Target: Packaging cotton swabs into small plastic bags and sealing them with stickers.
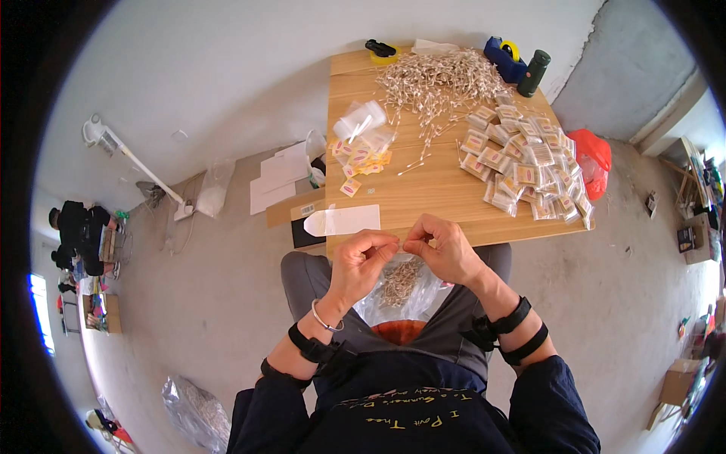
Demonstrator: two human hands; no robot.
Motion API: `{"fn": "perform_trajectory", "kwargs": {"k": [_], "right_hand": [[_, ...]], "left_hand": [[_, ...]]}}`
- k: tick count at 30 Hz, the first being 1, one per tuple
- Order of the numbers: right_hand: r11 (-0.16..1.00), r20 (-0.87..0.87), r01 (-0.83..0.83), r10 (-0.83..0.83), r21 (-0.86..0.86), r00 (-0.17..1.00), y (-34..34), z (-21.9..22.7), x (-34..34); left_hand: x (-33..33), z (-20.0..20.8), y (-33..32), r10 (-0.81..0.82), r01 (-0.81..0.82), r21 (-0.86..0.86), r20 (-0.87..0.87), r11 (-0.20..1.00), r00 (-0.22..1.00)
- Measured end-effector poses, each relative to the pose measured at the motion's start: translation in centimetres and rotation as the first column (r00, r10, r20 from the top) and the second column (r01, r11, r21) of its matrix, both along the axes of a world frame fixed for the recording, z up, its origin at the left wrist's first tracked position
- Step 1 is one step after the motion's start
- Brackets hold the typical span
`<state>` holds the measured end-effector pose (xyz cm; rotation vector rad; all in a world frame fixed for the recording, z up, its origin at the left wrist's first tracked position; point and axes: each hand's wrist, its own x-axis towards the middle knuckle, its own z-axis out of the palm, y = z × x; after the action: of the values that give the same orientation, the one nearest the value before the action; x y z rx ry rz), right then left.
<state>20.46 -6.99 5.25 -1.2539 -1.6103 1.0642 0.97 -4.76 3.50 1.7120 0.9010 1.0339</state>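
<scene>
- Loose cotton swabs (401, 284) lie in a clear plastic bag (435, 295) between the person's thighs, just off the near edge of the tabletop (435, 200) and below both hands.
- The left hand (355, 265) and right hand (445, 251) meet above the bag, fingertips almost touching; each is narrow, thumb pinched toward forefinger. Whether anything small sits between the fingertips cannot be told.
- A white sheet (355, 219) lies at the tabletop's near left corner, just beyond the left hand.
- Farther along the left edge are small yellow cards (367, 161), with clear sachets (359, 121) next to them.
- Filled swab packets (527, 174) heap along the right edge, reaching toward the near right corner.
- A broad pile of swabs (446, 79) spreads by the far edge, some strays trailing toward the middle.
- A blue tape dispenser (505, 64) and dark bottle (535, 73) stand at the far right corner.
</scene>
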Motion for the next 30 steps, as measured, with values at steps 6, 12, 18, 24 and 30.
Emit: {"fn": "perform_trajectory", "kwargs": {"k": [6,12,18,24,30], "right_hand": [[0.995,-0.012,0.029,-0.028,0.097,1.000,0.2,0.0,-0.2],[0.946,0.105,-0.011,-0.024,0.323,0.994,0.6,-0.4,-0.5],[0.989,0.001,0.040,-0.041,0.144,0.999,-0.2,-0.6,-0.3],[0.983,-0.002,0.067,-0.068,0.173,0.998,0.2,-0.8,-0.1],[0.979,0.016,0.093,-0.098,0.179,0.995,0.3,0.2,-0.5]], "left_hand": [[-0.1,0.6,-0.1,0.032,-0.015,-0.168,0.097,0.986,0.995],[0.2,0.3,-0.2,0.056,-0.054,-0.058,0.040,0.997,0.998],[-0.2,0.3,-0.7,0.069,-0.062,-0.252,0.016,0.966,0.998],[0.4,0.2,-0.4,0.044,-0.035,-0.198,0.041,0.980,0.998],[0.4,0.8,-0.7,0.052,-0.049,-0.137,0.019,0.989,0.998]]}}
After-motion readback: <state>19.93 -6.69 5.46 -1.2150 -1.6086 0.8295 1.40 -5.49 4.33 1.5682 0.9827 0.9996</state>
